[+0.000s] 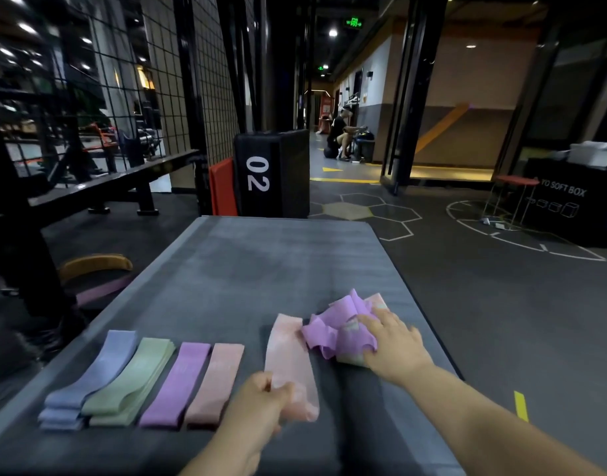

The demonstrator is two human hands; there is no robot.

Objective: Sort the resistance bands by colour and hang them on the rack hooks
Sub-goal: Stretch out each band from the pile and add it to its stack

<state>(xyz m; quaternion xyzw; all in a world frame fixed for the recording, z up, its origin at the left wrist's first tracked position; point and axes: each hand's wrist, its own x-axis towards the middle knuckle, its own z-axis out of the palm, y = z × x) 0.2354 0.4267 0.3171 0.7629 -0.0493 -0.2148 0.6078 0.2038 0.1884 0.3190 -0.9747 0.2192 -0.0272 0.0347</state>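
On the grey mat (260, 269) four sorted stacks of flat bands lie side by side at the near left: blue (89, 376), green (130, 383), purple (178, 386) and pink (216, 383). My left hand (260, 403) pinches a loose pink band (290, 362) that stretches away from me, its far end against a jumbled pile. My right hand (393, 341) rests with spread fingers on that pile of crumpled purple bands (336, 324), with pink and green ones partly hidden beneath.
A black box marked 02 (271, 173) and a red pad (223, 187) stand beyond the mat's far edge. A wire mesh rack (123, 80) and a black bench (116, 180) are at the left. A person sits far down the corridor (341, 135). A black soft box (570, 201) is at the right.
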